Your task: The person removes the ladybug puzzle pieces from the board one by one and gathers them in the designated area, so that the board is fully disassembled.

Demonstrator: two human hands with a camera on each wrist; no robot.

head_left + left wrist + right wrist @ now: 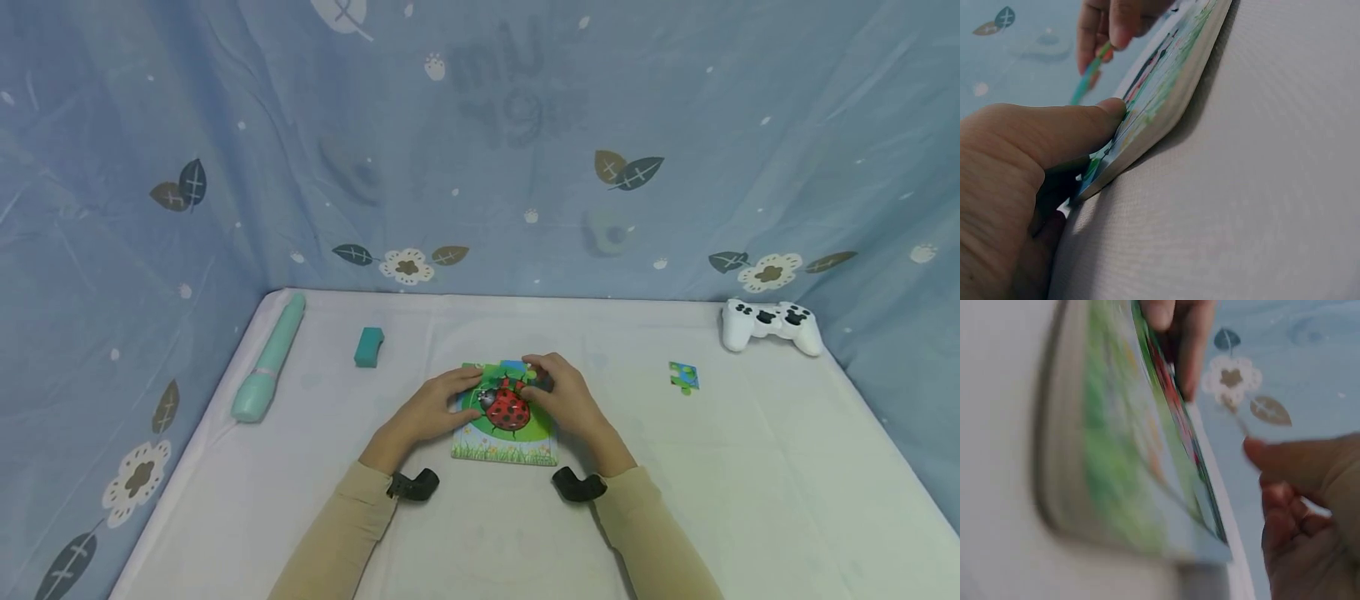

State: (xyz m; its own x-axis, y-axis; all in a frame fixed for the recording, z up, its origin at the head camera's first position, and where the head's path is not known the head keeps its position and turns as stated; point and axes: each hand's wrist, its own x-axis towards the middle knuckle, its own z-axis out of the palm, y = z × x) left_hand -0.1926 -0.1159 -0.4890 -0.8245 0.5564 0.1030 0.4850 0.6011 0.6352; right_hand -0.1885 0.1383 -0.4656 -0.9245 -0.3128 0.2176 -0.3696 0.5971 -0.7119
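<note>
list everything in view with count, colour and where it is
ladybird puzzle: 1, multicoloured, table middle
held puzzle piece: 1, green and blue, puzzle's far right corner
loose puzzle piece: 1, green and blue, right of puzzle
block: 1, teal, left beyond puzzle
wand-shaped thing: 1, mint, far left
game controller: 1, white, far right
cloth: 1, white, covering table
curtain: 1, patterned blue, behind table
wrist cameras: 2, black, at wrists
sleeves: 2, beige, forearms
left grip: 1, bare, touching puzzle
right grip: 1, bare, pinching held piece
</note>
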